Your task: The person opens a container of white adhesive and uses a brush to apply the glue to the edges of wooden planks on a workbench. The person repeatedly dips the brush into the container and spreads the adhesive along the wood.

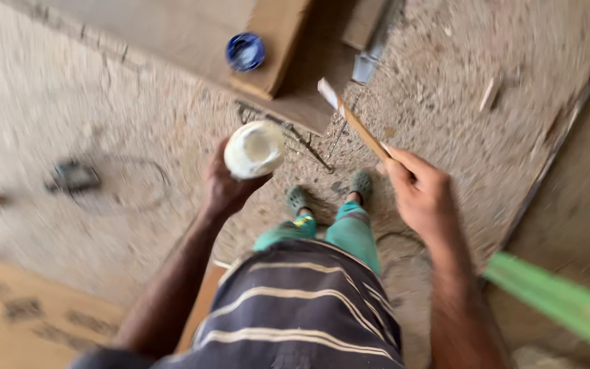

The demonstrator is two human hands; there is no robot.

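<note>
My left hand [225, 184] grips a white open container [254, 149] with white paste inside, held up at chest height. My right hand [421, 195] holds a thin wooden stick [355, 121] that points up and to the left, its tip coated white. Between the hands, below, I see my own feet in green shoes [329, 195], green trousers and a striped shirt. The picture is blurred by motion.
A sawdust-covered floor [104, 102] lies all around. A blue round lid or tin [245, 51] sits on a wooden board [278, 41] ahead. A dark power tool with a cable [73, 178] lies at left. A green bar [561, 301] crosses the lower right.
</note>
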